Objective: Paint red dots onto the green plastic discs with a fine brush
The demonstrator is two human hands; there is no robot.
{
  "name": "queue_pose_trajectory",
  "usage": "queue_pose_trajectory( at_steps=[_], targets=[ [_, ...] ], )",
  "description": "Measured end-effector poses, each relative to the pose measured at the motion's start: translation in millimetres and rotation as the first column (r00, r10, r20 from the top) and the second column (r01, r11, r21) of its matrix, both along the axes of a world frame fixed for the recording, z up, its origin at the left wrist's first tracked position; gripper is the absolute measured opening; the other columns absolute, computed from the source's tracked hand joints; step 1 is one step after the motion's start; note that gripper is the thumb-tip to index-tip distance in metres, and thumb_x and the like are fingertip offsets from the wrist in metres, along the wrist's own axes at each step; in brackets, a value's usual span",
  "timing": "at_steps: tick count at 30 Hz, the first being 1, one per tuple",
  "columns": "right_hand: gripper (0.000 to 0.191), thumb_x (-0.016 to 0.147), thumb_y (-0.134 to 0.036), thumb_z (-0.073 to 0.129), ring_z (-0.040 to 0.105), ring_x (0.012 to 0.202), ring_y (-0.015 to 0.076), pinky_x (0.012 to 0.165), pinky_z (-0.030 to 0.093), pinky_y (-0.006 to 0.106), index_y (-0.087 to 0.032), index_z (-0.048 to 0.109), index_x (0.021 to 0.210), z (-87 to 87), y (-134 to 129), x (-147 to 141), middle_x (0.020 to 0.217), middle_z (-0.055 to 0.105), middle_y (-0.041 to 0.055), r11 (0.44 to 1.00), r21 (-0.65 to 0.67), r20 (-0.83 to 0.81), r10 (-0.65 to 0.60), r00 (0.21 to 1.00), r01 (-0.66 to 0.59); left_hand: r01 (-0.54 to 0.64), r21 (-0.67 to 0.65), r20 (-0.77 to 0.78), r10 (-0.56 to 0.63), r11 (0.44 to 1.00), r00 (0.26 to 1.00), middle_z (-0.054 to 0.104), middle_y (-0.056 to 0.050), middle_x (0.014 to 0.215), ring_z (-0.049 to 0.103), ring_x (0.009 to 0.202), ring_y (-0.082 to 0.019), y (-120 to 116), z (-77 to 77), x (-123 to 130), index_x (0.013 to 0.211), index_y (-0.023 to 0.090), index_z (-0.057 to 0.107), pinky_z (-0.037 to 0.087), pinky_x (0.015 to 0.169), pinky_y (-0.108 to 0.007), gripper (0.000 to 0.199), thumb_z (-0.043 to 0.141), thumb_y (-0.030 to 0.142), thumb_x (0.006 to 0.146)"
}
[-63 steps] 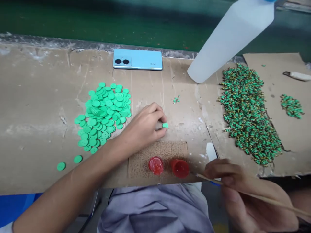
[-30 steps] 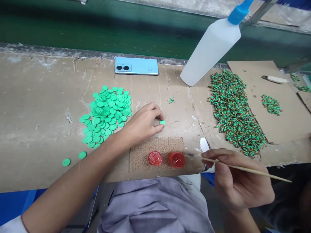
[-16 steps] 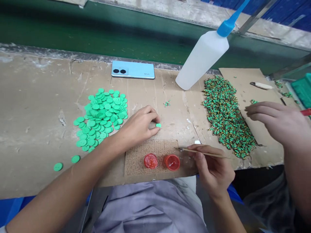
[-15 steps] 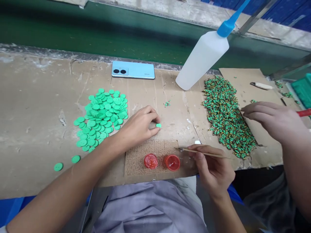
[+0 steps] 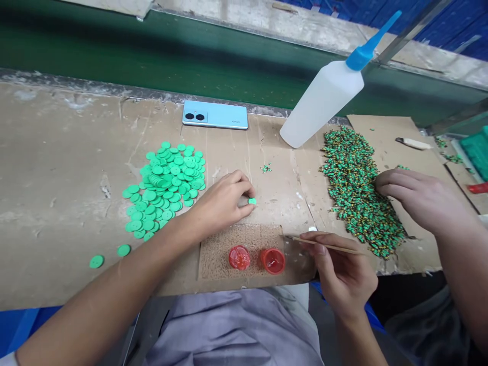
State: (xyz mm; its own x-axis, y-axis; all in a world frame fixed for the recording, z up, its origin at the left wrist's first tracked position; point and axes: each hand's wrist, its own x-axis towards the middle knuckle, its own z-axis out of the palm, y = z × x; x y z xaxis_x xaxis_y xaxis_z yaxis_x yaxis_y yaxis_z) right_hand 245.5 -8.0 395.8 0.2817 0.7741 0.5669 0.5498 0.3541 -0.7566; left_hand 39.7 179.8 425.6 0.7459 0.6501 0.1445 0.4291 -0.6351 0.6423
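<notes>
Hands pinch, left hand [image 5: 221, 201] a green button [image 5: 251, 201], right hand [image 5: 343, 272] a wooden stick [image 5: 324, 244].

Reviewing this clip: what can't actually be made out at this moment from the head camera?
Head view only:
Green button at the left hand: partly hidden by the fingertips.
Tip of the wooden stick in the right hand: too small to tell if anything is on it.
Two red cups: contents blurred by glare.
Green-and-gold pieces: too small to make out their shape.
Co-worker's hand: arm cut off by the right edge.
</notes>
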Motion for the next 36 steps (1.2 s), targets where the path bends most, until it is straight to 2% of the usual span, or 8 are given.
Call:
queue_pose_trajectory(
  at_steps=[5,8,16,20,23,28,33,36],
  targets=[
    [0.024,0.091,-0.004,0.066,0.075,0.089,0.0213,0.071,0.066,0.034,-0.020,0.067,0.108,-0.1,1.3,0.9,0.095,0.074,0.0061,1.000,-0.001,-0.011,-0.014,1.000,0.014,0.010,0.003,0.005,-0.010,1.000,1.000,0.063,-0.007,0.111,0.063,0.107,-0.024,1.5,-2.1,-0.5,0.096,0.018,0.068,0.050,0.098,-0.039,0.007,0.068,0.018,0.089],
    [0.021,0.092,-0.005,0.065,0.076,0.088,0.0205,0.076,0.066,0.035,-0.020,0.068,0.106,2.2,4.1,0.0,0.093,0.075,0.0057,1.000,-0.011,0.011,0.007,1.000,-0.007,0.022,-0.012,-0.001,-0.022,1.000,1.000,0.063,-0.007,0.112,0.063,0.108,-0.024,2.0,-0.4,-1.5,0.097,0.018,0.068,0.051,0.098,-0.039,0.009,0.070,0.020,0.089],
    [0.013,0.094,-0.008,0.066,0.075,0.085,0.0181,0.071,0.063,0.029,-0.019,0.070,0.101,9.8,9.0,4.1,0.090,0.074,0.0054,0.999,-0.036,-0.047,0.002,0.999,-0.003,0.035,-0.046,0.001,-0.035,0.998,0.999,0.063,-0.007,0.115,0.063,0.107,-0.024,2.3,3.4,-3.1,0.099,0.018,0.069,0.051,0.097,-0.038,0.010,0.072,0.017,0.089],
    [0.011,0.095,-0.011,0.066,0.074,0.082,0.0191,0.060,0.061,0.028,-0.020,0.070,0.102,33.2,40.1,10.8,0.089,0.073,0.0052,0.992,0.049,-0.160,0.120,0.980,-0.113,0.043,-0.038,0.004,-0.043,0.998,0.999,0.063,-0.006,0.114,0.063,0.107,-0.023,1.7,2.1,-3.1,0.096,0.018,0.068,0.050,0.098,-0.038,0.009,0.073,0.015,0.088],
    [0.008,0.095,-0.015,0.068,0.073,0.075,0.0189,0.057,0.060,0.029,-0.020,0.071,0.100,56.1,78.5,14.4,0.084,0.072,0.0046,0.959,0.111,-0.131,0.273,0.953,-0.260,0.045,-0.040,0.000,-0.045,0.998,0.999,0.063,-0.006,0.114,0.063,0.108,-0.023,1.6,2.3,-3.8,0.096,0.018,0.068,0.051,0.097,-0.039,0.009,0.073,0.017,0.089],
    [0.004,0.096,-0.024,0.070,0.071,0.065,0.0157,0.051,0.058,0.026,-0.020,0.068,0.096,65.0,123.6,27.7,0.080,0.075,0.0040,0.844,-0.002,-0.190,0.527,0.828,-0.537,0.080,-0.055,0.036,-0.078,0.995,0.996,0.062,-0.006,0.114,0.062,0.108,-0.023,4.1,-0.1,-6.4,0.102,0.019,0.068,0.052,0.095,-0.038,0.013,0.072,0.018,0.090],
    [0.009,0.098,-0.025,0.067,0.075,0.070,0.0163,0.059,0.063,0.028,-0.017,0.065,0.094,54.8,125.3,49.6,0.083,0.078,0.0058,0.571,-0.327,-0.317,0.685,0.656,-0.753,0.092,-0.053,0.055,-0.089,0.994,0.995,0.061,-0.006,0.114,0.062,0.106,-0.022,6.0,-3.4,-6.8,0.102,0.021,0.069,0.052,0.095,-0.039,0.012,0.071,0.018,0.090],
    [0.011,0.099,-0.026,0.065,0.075,0.072,0.0148,0.063,0.063,0.028,-0.017,0.064,0.094,53.9,124.5,55.4,0.086,0.079,0.0070,0.474,-0.444,-0.354,0.687,0.635,-0.760,0.087,-0.047,0.052,-0.084,0.995,0.995,0.061,-0.006,0.114,0.062,0.107,-0.022,6.0,-3.2,-5.8,0.101,0.020,0.069,0.051,0.095,-0.039,0.012,0.072,0.018,0.090]
  ],
)
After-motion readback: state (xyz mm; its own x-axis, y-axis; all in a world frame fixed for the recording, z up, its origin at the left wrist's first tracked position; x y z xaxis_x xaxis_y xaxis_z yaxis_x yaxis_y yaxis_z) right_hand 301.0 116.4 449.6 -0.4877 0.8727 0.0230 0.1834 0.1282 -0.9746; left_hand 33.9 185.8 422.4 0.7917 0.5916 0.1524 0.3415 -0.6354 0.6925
